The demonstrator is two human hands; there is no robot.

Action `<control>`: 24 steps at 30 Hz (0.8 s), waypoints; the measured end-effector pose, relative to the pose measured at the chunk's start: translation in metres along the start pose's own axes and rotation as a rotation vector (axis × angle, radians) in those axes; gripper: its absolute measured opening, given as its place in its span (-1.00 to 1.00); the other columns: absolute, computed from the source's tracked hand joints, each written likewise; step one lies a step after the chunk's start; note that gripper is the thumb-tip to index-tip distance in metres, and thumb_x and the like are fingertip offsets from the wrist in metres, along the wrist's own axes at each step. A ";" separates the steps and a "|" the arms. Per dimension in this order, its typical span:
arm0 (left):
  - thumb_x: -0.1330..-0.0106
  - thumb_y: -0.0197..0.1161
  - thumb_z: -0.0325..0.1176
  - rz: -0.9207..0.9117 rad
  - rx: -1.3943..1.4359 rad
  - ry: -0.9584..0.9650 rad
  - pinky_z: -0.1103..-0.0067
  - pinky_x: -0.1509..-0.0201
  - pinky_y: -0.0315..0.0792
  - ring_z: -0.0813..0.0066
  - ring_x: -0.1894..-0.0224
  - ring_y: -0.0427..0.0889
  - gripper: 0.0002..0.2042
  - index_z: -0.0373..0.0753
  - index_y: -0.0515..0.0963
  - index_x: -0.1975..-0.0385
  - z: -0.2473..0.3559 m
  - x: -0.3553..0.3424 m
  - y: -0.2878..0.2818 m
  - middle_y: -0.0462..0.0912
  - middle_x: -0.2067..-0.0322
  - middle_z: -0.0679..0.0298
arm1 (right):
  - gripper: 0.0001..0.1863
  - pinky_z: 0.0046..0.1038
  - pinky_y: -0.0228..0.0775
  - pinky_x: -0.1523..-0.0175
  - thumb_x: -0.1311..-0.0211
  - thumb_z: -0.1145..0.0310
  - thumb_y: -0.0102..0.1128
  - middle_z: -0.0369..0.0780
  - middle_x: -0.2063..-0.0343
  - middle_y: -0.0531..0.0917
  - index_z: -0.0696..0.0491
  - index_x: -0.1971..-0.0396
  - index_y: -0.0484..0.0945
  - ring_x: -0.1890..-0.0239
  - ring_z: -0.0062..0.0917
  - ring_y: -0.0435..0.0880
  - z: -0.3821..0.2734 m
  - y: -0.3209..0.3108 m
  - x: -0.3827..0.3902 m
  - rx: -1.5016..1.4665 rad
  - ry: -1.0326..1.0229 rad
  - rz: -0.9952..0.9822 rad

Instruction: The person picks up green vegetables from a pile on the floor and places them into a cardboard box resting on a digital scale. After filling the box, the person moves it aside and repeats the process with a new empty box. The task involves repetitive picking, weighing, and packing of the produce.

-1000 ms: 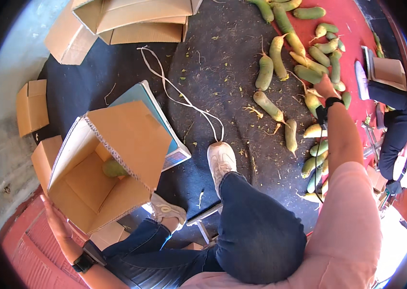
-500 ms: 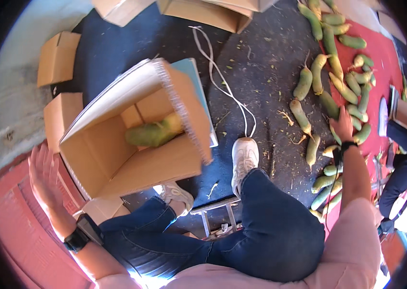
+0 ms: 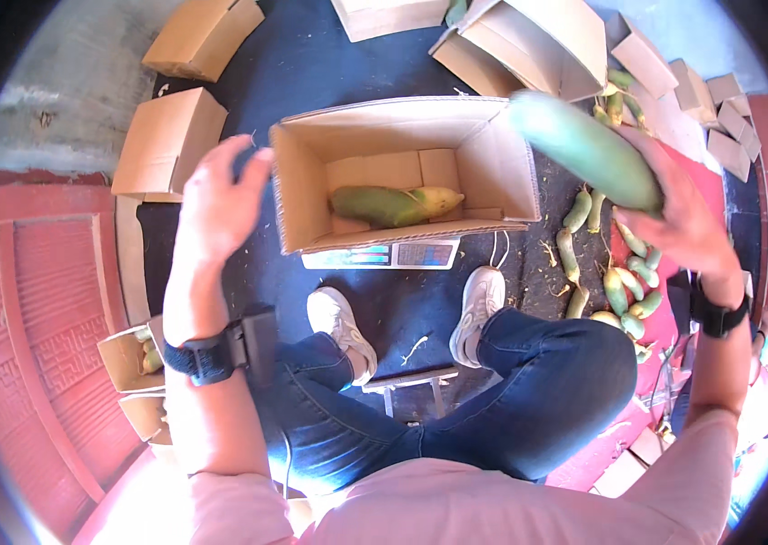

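An open cardboard box (image 3: 302,195) sits on a flat weighing scale (image 3: 382,256) in front of my feet. One green and yellow papaya (image 3: 393,205) lies on the box's floor. My left hand (image 3: 216,198) is raised at the box's left wall with fingers apart, holding nothing. My right hand (image 3: 674,213) holds a long green papaya (image 3: 584,150) in the air above the box's right flap.
A heap of green papayas (image 3: 624,282) lies on the dark ground to the right. Empty cardboard boxes (image 3: 170,136) ring the far side and left. Two small boxes with fruit (image 3: 134,359) stand at the left. A metal stool (image 3: 406,386) is under me.
My right hand has lifted a green papaya from the heap up toward the box. My left hand rose to the box's left wall. The view turned so the box is now centred.
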State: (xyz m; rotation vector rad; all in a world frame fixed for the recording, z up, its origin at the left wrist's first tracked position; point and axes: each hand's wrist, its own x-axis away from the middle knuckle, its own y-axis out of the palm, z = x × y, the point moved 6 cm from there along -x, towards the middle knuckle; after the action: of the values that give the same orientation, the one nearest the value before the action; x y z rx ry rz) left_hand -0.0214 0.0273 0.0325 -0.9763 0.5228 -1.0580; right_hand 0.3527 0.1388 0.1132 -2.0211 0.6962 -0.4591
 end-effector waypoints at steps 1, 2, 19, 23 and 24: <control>-0.21 0.10 -0.06 -0.029 -0.081 0.038 0.43 -0.21 0.23 0.11 -0.12 0.40 -0.54 -0.34 0.48 0.08 -0.005 0.001 0.008 0.43 -0.04 -0.01 | -0.35 -0.38 0.29 -0.08 0.03 0.35 0.27 -0.06 0.10 0.49 0.18 -0.09 0.24 0.00 -0.31 0.48 -0.029 0.006 -0.025 0.039 -0.134 -0.046; -0.20 0.10 -0.06 -0.083 -0.163 0.050 0.41 -0.19 0.24 0.09 -0.10 0.40 -0.57 -0.32 0.51 0.12 -0.009 0.003 0.016 0.46 -0.01 -0.02 | -0.40 -0.41 0.34 -0.01 0.00 0.35 0.25 -0.08 0.15 0.51 0.16 -0.07 0.26 0.06 -0.34 0.51 -0.043 0.022 -0.053 0.097 -0.191 -0.144; -0.13 0.11 -0.25 -0.337 -0.247 -0.071 0.01 -0.11 0.21 -0.03 0.07 0.52 -0.76 -0.30 0.53 0.35 -0.002 0.012 0.031 0.59 0.24 0.01 | -0.23 -0.24 0.38 -0.01 -0.06 0.01 0.17 -0.11 0.17 0.59 -0.03 -0.25 0.12 0.06 -0.20 0.54 -0.003 0.271 -0.192 0.660 0.069 -0.802; -0.10 0.09 -0.30 -0.363 -0.288 -0.014 0.03 -0.09 0.23 -0.05 0.11 0.51 -0.77 -0.31 0.52 0.35 0.002 0.013 0.036 0.59 0.28 0.00 | -0.37 -0.21 0.33 -0.06 -0.13 0.11 0.09 -0.09 0.09 0.55 0.05 -0.18 0.21 0.01 -0.19 0.50 0.021 0.280 -0.182 0.631 -0.017 -0.819; -0.07 0.09 -0.31 -0.330 -0.278 -0.013 0.13 -0.02 0.31 -0.04 0.13 0.51 -0.78 -0.31 0.52 0.37 0.001 0.013 0.034 0.58 0.31 -0.03 | -0.43 -0.20 0.31 -0.09 -0.16 0.13 0.04 -0.09 0.05 0.53 0.04 -0.16 0.25 -0.02 -0.19 0.49 0.020 0.276 -0.181 0.594 -0.036 -0.815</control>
State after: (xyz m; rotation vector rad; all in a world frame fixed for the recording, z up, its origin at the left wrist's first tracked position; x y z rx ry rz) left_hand 0.0015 0.0212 0.0053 -1.3460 0.5174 -1.2931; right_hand 0.1438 0.1519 -0.1428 -1.6474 -0.3143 -0.9609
